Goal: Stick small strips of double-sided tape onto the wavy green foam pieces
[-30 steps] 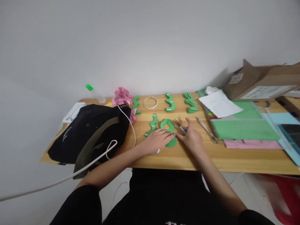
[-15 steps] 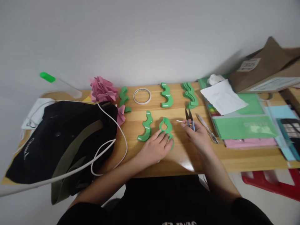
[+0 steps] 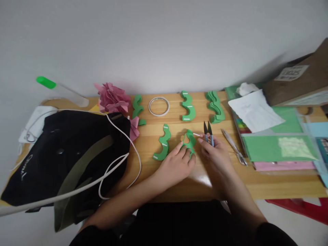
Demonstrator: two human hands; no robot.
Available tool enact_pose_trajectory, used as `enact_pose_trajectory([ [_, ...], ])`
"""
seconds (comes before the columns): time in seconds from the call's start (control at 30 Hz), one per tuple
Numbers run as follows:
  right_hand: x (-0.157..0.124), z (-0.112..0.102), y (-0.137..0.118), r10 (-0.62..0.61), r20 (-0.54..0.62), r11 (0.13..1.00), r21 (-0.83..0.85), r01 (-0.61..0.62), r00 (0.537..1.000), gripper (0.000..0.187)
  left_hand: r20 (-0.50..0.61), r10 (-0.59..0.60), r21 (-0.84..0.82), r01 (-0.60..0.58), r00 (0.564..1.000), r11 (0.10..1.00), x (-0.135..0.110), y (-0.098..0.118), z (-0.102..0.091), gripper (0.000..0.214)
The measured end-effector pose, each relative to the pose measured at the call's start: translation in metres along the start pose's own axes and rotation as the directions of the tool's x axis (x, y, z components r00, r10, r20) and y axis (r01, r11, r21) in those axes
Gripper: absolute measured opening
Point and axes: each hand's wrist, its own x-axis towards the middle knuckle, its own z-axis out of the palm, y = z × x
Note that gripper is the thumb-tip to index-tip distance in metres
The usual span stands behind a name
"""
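black fabric bag (image 3: 69, 135): wooden table (image 3: 271, 184), left
round white tape roll (image 3: 167, 107): behind, between wavy green paper pieces (image 3: 191, 112)
brown cardboard box (image 3: 302, 82): back right

We list, at frame centre: one scalloped paper piece (image 3: 191, 139), green; a thin strip (image 3: 196, 134), white; snips (image 3: 210, 130), dark-bladed, blue-handled. Left of centre, we record a wavy cut-out (image 3: 165, 149), green with white dashes; upper centre, a second cut-out (image 3: 190, 111), likewise marked, and a ring of tape (image 3: 159, 114), white. Left: a bag (image 3: 74, 133), black, olive band, white lettering. Upper left: a paper flower (image 3: 112, 97), pink. Upper right: a carton (image 3: 294, 85), brown, white label. Across the frame we note the counter (image 3: 235, 184), honey-coloured, streaked with wood grain.
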Motion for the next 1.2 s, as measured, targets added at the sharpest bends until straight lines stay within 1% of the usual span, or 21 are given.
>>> enact_pose_trajectory([
  [0.13, 0.0016, -0.0009, 0.0008, 0.003, -0.012, 1.000, 0.012, -0.003, 1.000, 0.048, 0.013, -0.002, -0.019, 0.002, 1.000, 1.000, 0.0001, -0.0011, 0.0008, 0.025],
  [0.3, 0.0024, -0.0024, 0.0018, 0.007, -0.022, 1.000, 0.014, -0.007, 1.000, 0.046, -0.011, -0.013, -0.020, 0.012, 1.000, 1.000, -0.0010, 0.0014, 0.0036, 0.025],
  [0.47, 0.0017, -0.0033, 0.0023, 0.008, -0.006, 1.000, 0.017, -0.008, 1.000, 0.042, 0.026, -0.022, -0.040, 0.023, 0.999, 0.999, -0.0011, 0.0026, 0.0046, 0.025],
  [0.67, 0.0019, -0.0039, 0.0027, 0.028, -0.022, 0.999, 0.034, -0.027, 0.999, 0.042, -0.033, -0.048, -0.020, 0.047, 0.998, 0.999, 0.0000, 0.0008, 0.0043, 0.024],
  [0.73, 0.0021, -0.0043, 0.0033, 0.029, -0.020, 0.999, 0.039, -0.029, 0.999, 0.042, -0.018, -0.045, -0.027, 0.044, 0.999, 0.999, 0.0000, 0.0003, 0.0042, 0.024],
  [0.83, 0.0023, -0.0048, 0.0044, 0.025, -0.026, 0.999, 0.037, -0.024, 0.999, 0.041, 0.032, -0.037, -0.045, 0.038, 0.999, 0.998, -0.0001, 0.0001, 0.0038, 0.025],
  [0.93, 0.0024, -0.0047, 0.0050, 0.018, -0.028, 1.000, 0.013, -0.017, 0.999, 0.041, 0.044, -0.041, -0.052, 0.043, 0.998, 0.998, -0.0002, 0.0002, 0.0039, 0.026],
  [1.1, 0.0000, -0.0021, 0.0041, 0.003, -0.089, 1.000, 0.000, -0.003, 0.996, 0.041, 0.019, -0.042, -0.057, 0.043, 0.999, 0.997, -0.0003, -0.0002, 0.0053, 0.026],
  [1.2, -0.0040, 0.0003, 0.0034, 0.048, -0.121, 0.999, 0.021, -0.046, 0.992, 0.042, -0.013, -0.053, -0.053, 0.052, 0.999, 0.997, -0.0004, -0.0005, 0.0057, 0.026],
])
